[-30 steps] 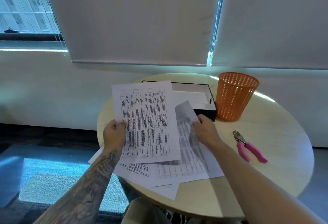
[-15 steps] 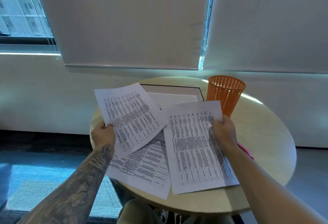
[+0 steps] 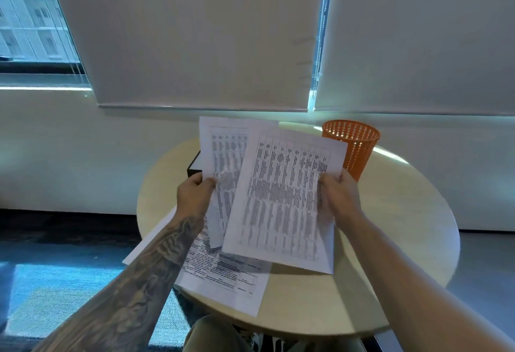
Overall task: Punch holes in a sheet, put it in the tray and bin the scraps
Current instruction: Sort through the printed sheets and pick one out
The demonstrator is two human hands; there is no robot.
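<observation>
Above the round pale wooden worktop (image 3: pixel 390 212), both hands grip printed white sheets: left hand (image 3: pixel 195 195) pinches the rear sheet (image 3: pixel 223 151), right hand (image 3: pixel 338 198) the front sheet (image 3: pixel 281 198), left of the orange mesh bin (image 3: pixel 354 148).

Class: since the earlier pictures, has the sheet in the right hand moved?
Yes. The sheet in the right hand has lifted and swung leftward, away from the orange bin, now overlapping the left hand's sheet.

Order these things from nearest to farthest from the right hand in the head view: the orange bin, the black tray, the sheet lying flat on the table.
From the right hand:
1. Orange bin, just behind it, on the right.
2. Flat sheet, lower left, near the table edge.
3. Black tray, far left, mostly hidden behind the held papers.
The last two are fairly close in rank.
</observation>
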